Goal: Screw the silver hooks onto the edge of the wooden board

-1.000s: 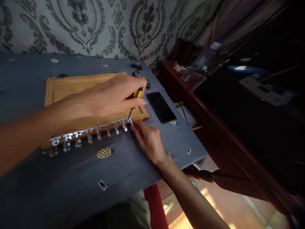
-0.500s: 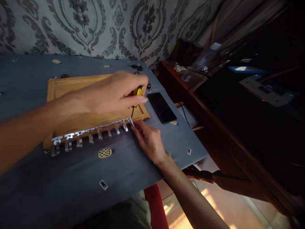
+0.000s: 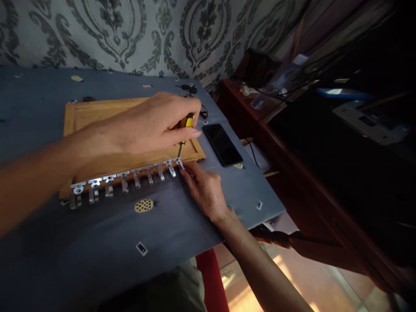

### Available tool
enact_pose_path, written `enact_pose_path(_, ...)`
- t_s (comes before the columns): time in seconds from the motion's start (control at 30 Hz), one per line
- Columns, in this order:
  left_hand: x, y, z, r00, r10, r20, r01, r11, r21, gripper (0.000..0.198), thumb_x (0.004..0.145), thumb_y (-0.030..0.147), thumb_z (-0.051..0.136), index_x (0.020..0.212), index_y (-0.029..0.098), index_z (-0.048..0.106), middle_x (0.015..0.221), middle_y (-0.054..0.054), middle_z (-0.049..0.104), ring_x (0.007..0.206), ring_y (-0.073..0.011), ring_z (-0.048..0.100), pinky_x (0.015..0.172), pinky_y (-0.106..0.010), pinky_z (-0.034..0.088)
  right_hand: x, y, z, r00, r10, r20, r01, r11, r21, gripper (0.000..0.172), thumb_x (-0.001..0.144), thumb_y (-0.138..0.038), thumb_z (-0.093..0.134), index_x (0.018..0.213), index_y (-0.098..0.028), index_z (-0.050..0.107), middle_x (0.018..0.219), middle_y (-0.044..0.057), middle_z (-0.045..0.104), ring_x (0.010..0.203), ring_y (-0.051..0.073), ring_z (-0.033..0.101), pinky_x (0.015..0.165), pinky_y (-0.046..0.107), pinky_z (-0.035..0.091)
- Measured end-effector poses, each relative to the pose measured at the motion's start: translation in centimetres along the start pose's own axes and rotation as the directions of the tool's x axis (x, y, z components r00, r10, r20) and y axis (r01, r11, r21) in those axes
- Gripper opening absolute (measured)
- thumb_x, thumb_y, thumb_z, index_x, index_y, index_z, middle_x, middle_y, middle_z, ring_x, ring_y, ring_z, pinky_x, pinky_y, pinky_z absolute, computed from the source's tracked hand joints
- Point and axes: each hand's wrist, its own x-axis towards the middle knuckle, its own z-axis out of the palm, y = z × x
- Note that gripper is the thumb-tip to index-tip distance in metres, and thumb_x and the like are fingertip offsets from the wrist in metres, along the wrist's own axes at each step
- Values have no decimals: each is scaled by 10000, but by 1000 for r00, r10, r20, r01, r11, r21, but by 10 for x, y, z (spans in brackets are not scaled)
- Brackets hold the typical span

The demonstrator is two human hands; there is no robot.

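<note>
My left hand point(image 3: 159, 123) reaches over a wooden board point(image 3: 97, 110) and is closed around a screwdriver point(image 3: 188, 121) with a yellow and black handle. The screwdriver's shaft points down, its tip at the last metal hook point(image 3: 179, 162) on the right end of the board's near edge. My right hand point(image 3: 206, 188) pinches that same hook between thumb and fingers from the near side. Several more silver hooks point(image 3: 125, 181) stand in a row along the edge to the left. My left palm hides part of the handle.
A black phone point(image 3: 222, 145) lies right of the board on the blue-grey tablecloth point(image 3: 182, 234). Keys point(image 3: 190, 88) rest behind. Past the table's right edge stands a dark red wooden desk point(image 3: 260, 117) with a plastic bottle point(image 3: 276, 84). A patterned wall point(image 3: 162, 34) closes off the back.
The view has shifted slightly. Both hands keep their places at the right-end hook, and the screwdriver stays on it with a slight change in handle angle.
</note>
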Motion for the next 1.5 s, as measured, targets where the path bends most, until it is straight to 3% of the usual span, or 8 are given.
enact_pose_path(0.37, -2, -1, 4, 999, 47, -18, -47, 999, -13, 151, 977, 265, 632, 862, 182, 582, 650, 62, 462, 588, -99, 410, 603, -266, 269, -1, 1, 1, 1000, -5, -10, 5, 1000, -12, 278, 1059, -302, 493, 1219, -209, 700, 1053, 75, 833, 891, 210, 798, 751, 276, 562)
enact_pose_path(0.53, 0, 1, 2, 991, 131, 3, -130, 989, -68, 198, 964, 211, 620, 789, 190, 527, 634, 65, 450, 607, -118, 424, 632, -269, 289, 0, 1, 0, 1000, 10, 15, -10, 1000, 1, 285, 1059, -294, 495, 1246, -193, 685, 1068, 90, 832, 918, 216, 800, 792, 287, 567)
enact_pose_path(0.67, 3, 0, 0, 986, 161, 41, -157, 984, -83, 156, 954, 176, 594, 809, 189, 538, 655, 58, 481, 623, -121, 432, 651, -264, 294, 1, 0, 1, 1000, 19, 17, -19, 1000, 13, 273, 1050, -281, 506, 1247, -202, 678, 1063, 84, 833, 915, 214, 801, 790, 285, 566)
enact_pose_path(0.87, 7, -9, -1, 989, 125, 79, -120, 990, -70, 125, 972, 300, 521, 889, 216, 562, 658, 55, 536, 560, -124, 431, 566, -259, 283, 0, -1, 0, 1000, 13, 11, -13, 1000, 14, 252, 1048, -270, 493, 1203, -209, 682, 1031, 73, 833, 910, 208, 799, 779, 274, 555)
enact_pose_path(1.2, 11, -13, -4, 953, 277, 124, -268, 960, -84, 68, 946, 185, 562, 887, 159, 583, 707, 59, 518, 620, -79, 414, 651, -238, 285, 1, -1, 0, 1000, 19, 17, -19, 1000, 9, 250, 1050, -279, 499, 1199, -206, 686, 1031, 80, 832, 913, 219, 803, 785, 283, 560)
enact_pose_path(1.37, 11, -6, -6, 957, 244, 157, -240, 970, -44, 67, 938, 191, 568, 895, 167, 615, 794, 22, 593, 679, -101, 485, 677, -241, 332, 1, -2, 0, 1000, 26, 8, -26, 1000, -7, 246, 1047, -268, 520, 1224, -214, 682, 1047, 80, 833, 918, 226, 807, 798, 290, 571)
enact_pose_path(1.43, 8, -5, -14, 973, 205, 109, -204, 979, -26, 106, 944, 252, 565, 916, 172, 629, 796, 12, 627, 676, -110, 543, 654, -243, 351, 1, -3, 0, 999, 28, 16, -28, 1000, 1, 252, 1048, -258, 520, 1231, -200, 682, 1054, 88, 832, 937, 232, 807, 821, 298, 576)
enact_pose_path(1.5, 3, -6, -26, 984, 179, -25, -180, 980, -83, 201, 956, 348, 551, 957, 160, 621, 785, 10, 642, 666, -118, 622, 615, -229, 375, 1, -3, 0, 1000, 25, 18, -25, 1000, 10, 256, 1048, -253, 520, 1235, -191, 682, 1062, 90, 831, 951, 232, 807, 839, 302, 578)
